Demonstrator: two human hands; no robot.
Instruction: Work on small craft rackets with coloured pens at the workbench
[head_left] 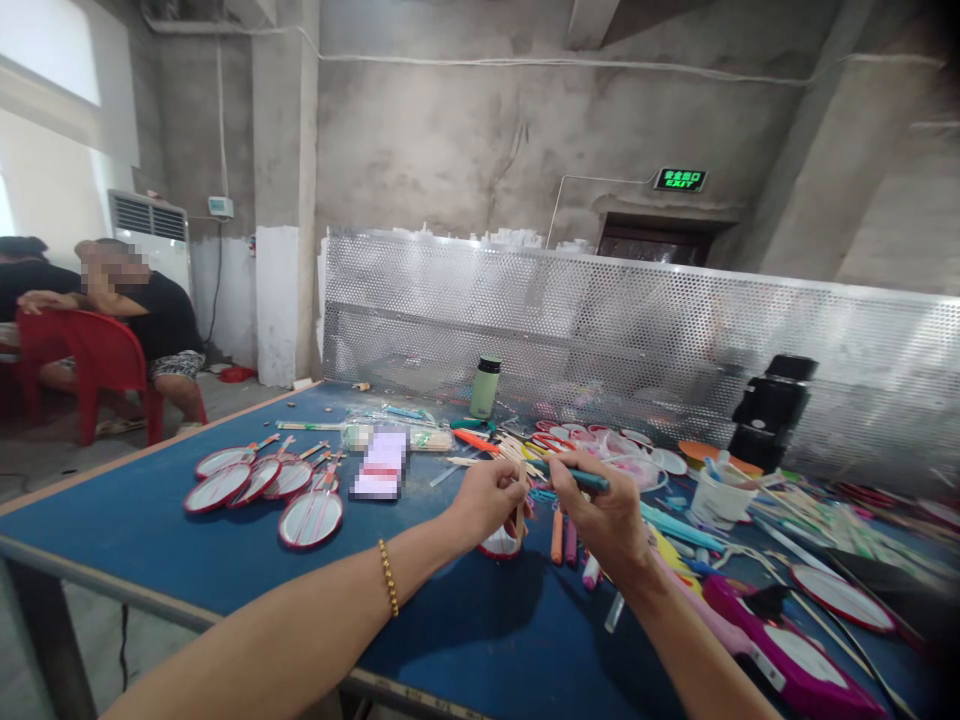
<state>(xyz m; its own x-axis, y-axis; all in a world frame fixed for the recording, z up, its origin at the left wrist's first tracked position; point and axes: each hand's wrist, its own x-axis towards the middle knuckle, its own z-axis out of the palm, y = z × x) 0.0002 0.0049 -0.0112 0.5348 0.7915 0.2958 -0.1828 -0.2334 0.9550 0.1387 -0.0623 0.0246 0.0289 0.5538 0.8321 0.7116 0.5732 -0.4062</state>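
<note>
My left hand (487, 500), closed in a pinch, holds a flat wooden stick (520, 505) upright over the table. To its right, my right hand (604, 510) is closed around a slim teal pen-like tool (589, 479), whose tip points toward the stick. Whether the tip touches the wood I cannot tell. Just under my left hand lies a white disc with a red rim (500, 545), partly hidden. Several markers, among them an orange marker (557, 536), lie on the table beside my right hand.
Red-rimmed round fans (310, 518) lie at left near a phone (379, 465). Behind stand a green bottle (485, 388) and a perforated metal screen (525, 300). A white cup (718, 502) and a purple object (795, 660) are at right. A person (157, 310) sits far left.
</note>
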